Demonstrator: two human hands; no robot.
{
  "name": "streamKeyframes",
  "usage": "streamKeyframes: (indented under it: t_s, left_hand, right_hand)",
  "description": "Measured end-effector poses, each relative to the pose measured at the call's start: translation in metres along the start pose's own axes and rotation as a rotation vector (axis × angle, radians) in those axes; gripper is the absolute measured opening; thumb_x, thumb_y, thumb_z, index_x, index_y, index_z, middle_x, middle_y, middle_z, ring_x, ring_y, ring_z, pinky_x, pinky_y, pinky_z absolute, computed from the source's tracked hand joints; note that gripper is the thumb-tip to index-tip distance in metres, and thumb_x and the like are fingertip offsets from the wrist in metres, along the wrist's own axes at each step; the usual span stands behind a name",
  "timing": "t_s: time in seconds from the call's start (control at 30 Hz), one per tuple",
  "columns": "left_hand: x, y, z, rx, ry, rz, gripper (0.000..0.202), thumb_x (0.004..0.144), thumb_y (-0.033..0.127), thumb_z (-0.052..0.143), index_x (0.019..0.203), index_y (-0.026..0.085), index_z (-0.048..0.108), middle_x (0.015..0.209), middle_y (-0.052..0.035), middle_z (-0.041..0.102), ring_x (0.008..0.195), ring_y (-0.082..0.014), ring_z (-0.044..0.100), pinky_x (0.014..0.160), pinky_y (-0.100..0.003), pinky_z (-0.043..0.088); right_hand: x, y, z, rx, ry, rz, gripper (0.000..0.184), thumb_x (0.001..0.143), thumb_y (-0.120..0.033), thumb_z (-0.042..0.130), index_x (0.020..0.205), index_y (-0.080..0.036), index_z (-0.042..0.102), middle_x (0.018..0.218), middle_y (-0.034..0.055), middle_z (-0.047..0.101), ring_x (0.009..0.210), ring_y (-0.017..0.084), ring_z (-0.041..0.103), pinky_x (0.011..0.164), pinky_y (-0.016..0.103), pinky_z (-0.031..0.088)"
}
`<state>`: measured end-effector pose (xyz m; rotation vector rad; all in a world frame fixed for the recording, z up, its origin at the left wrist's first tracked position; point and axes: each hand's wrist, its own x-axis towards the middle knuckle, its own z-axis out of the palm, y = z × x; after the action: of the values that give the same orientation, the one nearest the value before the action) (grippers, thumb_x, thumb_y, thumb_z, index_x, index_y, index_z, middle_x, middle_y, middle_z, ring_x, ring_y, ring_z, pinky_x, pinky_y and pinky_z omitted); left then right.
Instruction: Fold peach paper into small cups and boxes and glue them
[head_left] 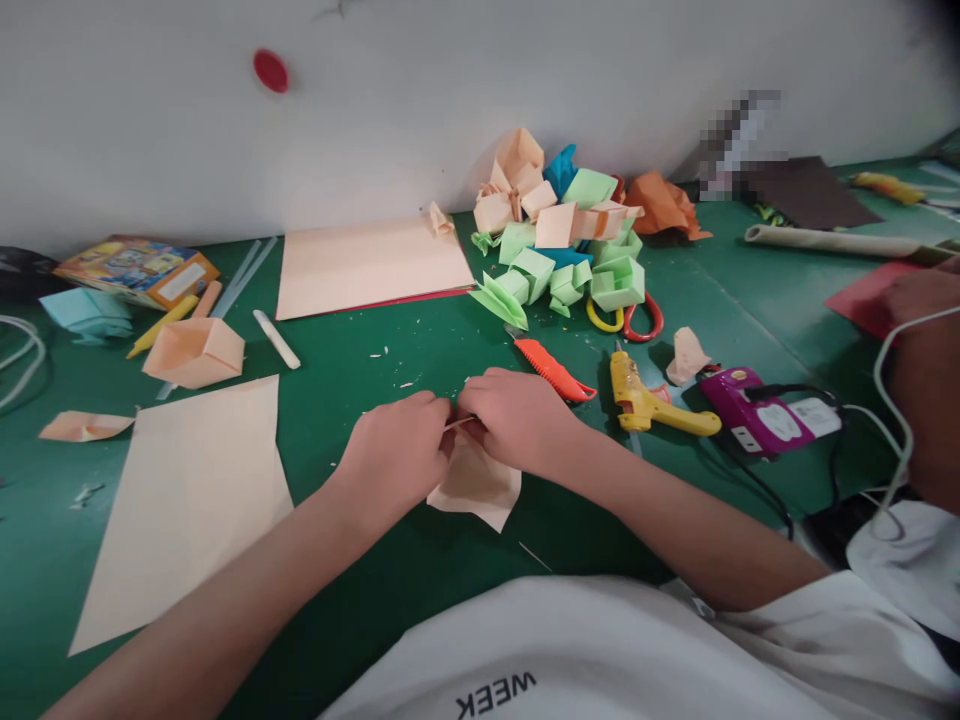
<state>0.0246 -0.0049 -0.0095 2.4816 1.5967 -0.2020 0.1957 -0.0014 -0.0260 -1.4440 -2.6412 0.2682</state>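
Observation:
Close together over the green table, my left hand and my right hand both grip a small piece of peach paper. Fingers on both sides are curled and closed at its upper edge. The lower part of the paper hangs toward me with a pointed, creased corner. A thin pale edge shows between the two hands; my fingertips are mostly hidden behind the knuckles. Just beyond my right hand lies a red-orange utility knife. To its right rests a yellow hot glue gun.
Folded paper pieces pile against the wall, with scissors before them. Peach sheets lie left, near an open paper box and a white stick. A purple power strip with cables sits right, beside another person's arm.

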Motion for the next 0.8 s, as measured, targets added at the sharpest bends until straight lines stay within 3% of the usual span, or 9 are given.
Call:
streamKeyframes:
  t_s: [0.3,0.43,0.63,0.8]
  left_hand:
    - [-0.003,0.004,-0.007,0.071,-0.078,0.000,0.031,0.098,0.025,0.041,0.086,0.020,0.070,0.088,-0.0074,0.070,0.076,-0.0250,0.068,0.056,-0.032,0.036]
    - [-0.003,0.003,-0.010,0.086,-0.115,-0.038,0.033,0.098,0.027,0.041,0.083,0.020,0.070,0.082,-0.0076,0.070,0.075,-0.0265,0.069,0.056,-0.033,0.036]
    - [-0.007,0.002,-0.013,0.094,-0.098,-0.057,0.035,0.099,0.030,0.040,0.088,0.022,0.073,0.090,-0.0065,0.073,0.077,-0.0265,0.070,0.056,-0.033,0.036]
    - [-0.012,0.004,-0.016,0.122,-0.064,-0.080,0.037,0.098,0.029,0.041,0.082,0.020,0.072,0.081,-0.0096,0.072,0.077,-0.0278,0.070,0.055,-0.033,0.036]
  right_hand:
    - [-0.002,-0.006,-0.004,-0.057,0.020,-0.037,0.024,0.096,-0.022,0.057,0.078,-0.019,0.071,0.086,0.0040,0.071,0.086,0.021,0.054,0.065,0.035,0.032]
    - [-0.003,-0.007,-0.007,-0.028,0.022,0.002,0.021,0.096,-0.026,0.059,0.083,-0.020,0.075,0.090,0.0033,0.073,0.089,0.022,0.054,0.068,0.035,0.033]
    - [-0.005,-0.008,-0.009,-0.028,-0.004,0.014,0.025,0.098,-0.022,0.055,0.085,-0.019,0.077,0.090,0.0043,0.073,0.089,0.022,0.054,0.067,0.035,0.033]
    - [-0.005,-0.008,-0.006,-0.016,0.089,-0.007,0.025,0.098,-0.022,0.054,0.087,-0.020,0.077,0.090,0.0034,0.073,0.086,0.021,0.053,0.067,0.035,0.032]
